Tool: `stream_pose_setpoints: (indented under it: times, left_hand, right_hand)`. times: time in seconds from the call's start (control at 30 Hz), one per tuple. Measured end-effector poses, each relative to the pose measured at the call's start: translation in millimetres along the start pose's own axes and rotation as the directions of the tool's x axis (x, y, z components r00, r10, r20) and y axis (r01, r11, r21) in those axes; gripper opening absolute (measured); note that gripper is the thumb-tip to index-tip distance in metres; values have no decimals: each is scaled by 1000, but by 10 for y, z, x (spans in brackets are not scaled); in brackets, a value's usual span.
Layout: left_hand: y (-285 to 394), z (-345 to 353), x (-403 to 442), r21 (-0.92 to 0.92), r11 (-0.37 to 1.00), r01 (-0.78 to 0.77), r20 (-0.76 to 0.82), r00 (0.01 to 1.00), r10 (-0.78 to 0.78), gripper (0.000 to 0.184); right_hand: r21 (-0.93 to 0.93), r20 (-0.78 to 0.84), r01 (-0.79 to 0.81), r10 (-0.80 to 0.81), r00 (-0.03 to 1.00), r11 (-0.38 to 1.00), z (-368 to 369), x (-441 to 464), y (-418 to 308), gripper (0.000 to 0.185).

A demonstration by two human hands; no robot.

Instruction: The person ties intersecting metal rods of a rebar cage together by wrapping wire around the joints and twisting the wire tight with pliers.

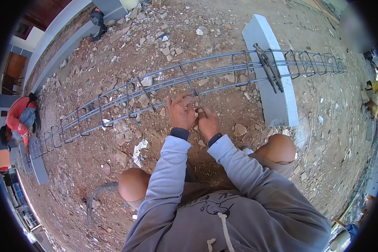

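Observation:
A long rebar cage (222, 69) of steel bars with square stirrups crosses in front of me, above the dirt. My left hand (182, 110) is on its near bar, fingers curled around it beside the lower end of a slanted stirrup (188, 80). Just right of it and below the bar, my right hand (208, 122) is closed with thumb and fingertips pinched together. Whatever is in that pinch is too small to make out. A pair of rusty pincers (268, 67) lies across the cage over a grey block.
The grey block (277, 98) supports the cage on the right; another block (38, 168) is at its far left end, where a person in red (21, 119) bends over. Coiled wire (97, 199) lies by my left knee. Rubble covers the ground. Another person (371, 98) is far right.

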State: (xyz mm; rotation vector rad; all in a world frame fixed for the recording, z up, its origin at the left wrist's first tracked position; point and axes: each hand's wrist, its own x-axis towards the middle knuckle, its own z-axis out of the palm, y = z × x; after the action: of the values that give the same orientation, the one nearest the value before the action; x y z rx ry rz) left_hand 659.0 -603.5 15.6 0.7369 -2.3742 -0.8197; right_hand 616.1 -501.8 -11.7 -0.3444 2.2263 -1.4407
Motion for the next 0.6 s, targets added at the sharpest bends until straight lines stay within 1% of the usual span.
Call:
stream_pose_setpoints:
  times: [0.03, 0.13, 0.17, 0.23, 0.27, 0.33, 0.37, 0.43, 0.47, 0.57, 0.6]
  left_hand:
    - [-50, 15, 43, -50, 998, 28, 31, 999, -26, 25]
    - [-29, 15, 214, -203, 957, 209, -19, 976, -217, 12]
    - [-22, 18, 250, -155, 963, 220, 5, 975, -222, 10]
    - [-6, 44, 287, -56, 969, 242, 52, 969, -240, 15]
    - [-13, 63, 289, -22, 969, 246, 58, 968, -244, 17]
    - [-39, 108, 288, 52, 967, 248, 74, 965, -251, 21]
    - [-54, 130, 281, 45, 969, 244, 65, 967, -246, 21]
    - [-84, 154, 275, 39, 972, 232, 46, 971, -234, 22]
    - [-100, 152, 284, 23, 972, 235, 65, 970, -236, 22]
    - [-135, 136, 294, -6, 968, 251, 129, 960, -248, 24]
    - [-136, 135, 306, -8, 964, 265, 148, 954, -261, 24]
  right_hand:
    - [-45, -1, 18, -18, 1000, 999, -17, -23, -15, 21]
    - [11, 75, -120, 119, 990, 993, -112, -88, -148, 19]
    - [-18, 77, -92, 93, 993, 996, -126, -101, -145, 18]
    - [-79, 89, -38, 45, 995, 996, -151, -139, -109, 16]
    - [-219, 34, 140, -136, 990, 966, -123, -150, -47, 14]
    - [-382, 53, 280, -281, 958, 881, -105, -170, -154, 13]
    - [-455, 73, 342, -348, 935, 822, -107, -188, -217, 13]
    - [-555, 229, 407, -337, 913, 726, -137, -99, -366, 12]
    - [-592, 304, 444, -323, 896, 673, -153, -20, -454, 12]
    - [-629, 433, 555, -348, 831, 544, -291, 164, -680, 12]
    - [-614, 396, 565, -404, 825, 552, -330, 215, -726, 13]
